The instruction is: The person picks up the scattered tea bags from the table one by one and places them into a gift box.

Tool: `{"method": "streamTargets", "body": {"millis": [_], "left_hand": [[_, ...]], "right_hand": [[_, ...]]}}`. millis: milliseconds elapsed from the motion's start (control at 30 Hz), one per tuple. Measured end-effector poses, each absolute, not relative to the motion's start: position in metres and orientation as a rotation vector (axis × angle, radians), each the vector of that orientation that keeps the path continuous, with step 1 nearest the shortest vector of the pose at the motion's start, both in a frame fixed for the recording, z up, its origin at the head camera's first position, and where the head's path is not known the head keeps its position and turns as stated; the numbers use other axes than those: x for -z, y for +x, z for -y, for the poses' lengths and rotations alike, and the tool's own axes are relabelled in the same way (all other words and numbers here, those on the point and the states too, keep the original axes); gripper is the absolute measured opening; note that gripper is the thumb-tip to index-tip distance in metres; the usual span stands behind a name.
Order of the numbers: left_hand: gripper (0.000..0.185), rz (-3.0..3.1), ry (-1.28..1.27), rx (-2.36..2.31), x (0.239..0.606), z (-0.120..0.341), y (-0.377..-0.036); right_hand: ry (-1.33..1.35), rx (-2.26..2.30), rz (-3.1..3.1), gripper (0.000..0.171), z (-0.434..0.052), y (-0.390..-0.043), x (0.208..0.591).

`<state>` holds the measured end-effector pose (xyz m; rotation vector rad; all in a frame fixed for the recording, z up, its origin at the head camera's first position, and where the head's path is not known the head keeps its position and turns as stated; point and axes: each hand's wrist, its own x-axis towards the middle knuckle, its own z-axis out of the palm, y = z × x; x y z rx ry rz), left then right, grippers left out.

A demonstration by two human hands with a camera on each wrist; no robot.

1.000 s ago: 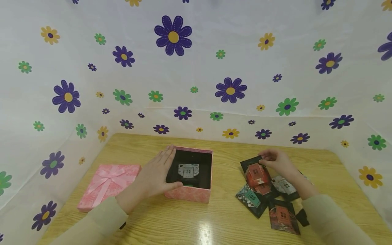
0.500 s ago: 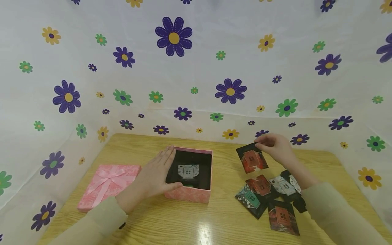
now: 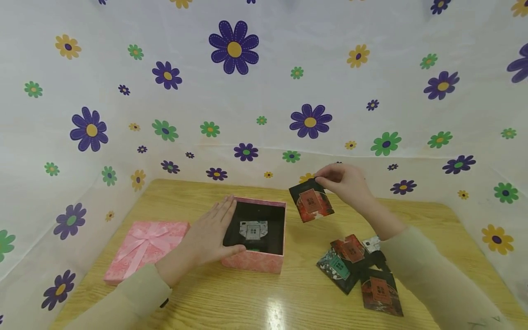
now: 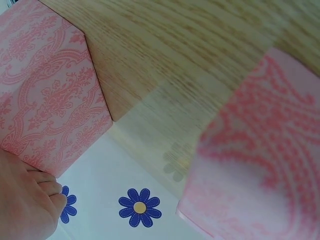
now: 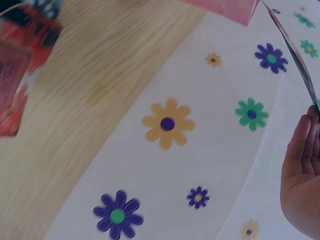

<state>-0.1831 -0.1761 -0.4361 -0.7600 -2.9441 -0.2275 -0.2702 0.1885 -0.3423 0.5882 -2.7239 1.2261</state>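
Note:
My right hand (image 3: 346, 183) pinches a flat black-and-red sachet (image 3: 310, 201) by its top corner, above the table and to the right of the box. The right wrist view has this sachet nearly edge-on, above the right hand (image 5: 302, 175). My left hand (image 3: 210, 233) rests along the left rim of a pink patterned box (image 3: 253, 263), its fingers extended and the thumb over the front rim. Inside the dark box lies a sachet with a silver-grey label (image 3: 253, 230). In the left wrist view the left hand (image 4: 25, 200) lies against the box wall (image 4: 55, 90).
Several sachets lie overlapping on the right, among them a green-labelled one (image 3: 338, 269) and a red-labelled one (image 3: 380, 291). My right sleeve hides part of the pile. Left of the box is its pink lid (image 3: 123, 263) with a ribbon bow (image 3: 150, 238). Flowered cloth (image 3: 264, 82) surrounds the wooden table.
My right hand has lifted the black-and-red sachet off the pile and carried it up and left towards the box. The left hand and the box have stayed in place.

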Motion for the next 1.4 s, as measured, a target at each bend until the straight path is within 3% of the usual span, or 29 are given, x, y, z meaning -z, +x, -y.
{"method": "streamTargets", "body": {"millis": [767, 1400], "left_hand": [[0.115, 2.948, -0.75, 0.251, 0.436, 0.177, -0.184], [0.114, 2.961, -0.751, 0.244, 0.435, 0.177, -0.184]], "right_hand": [[0.854, -1.436, 2.716, 0.01, -0.095, -0.271, 0.376], [0.937, -1.317, 2.837, 0.006, -0.07, -0.266, 0.407]]}}
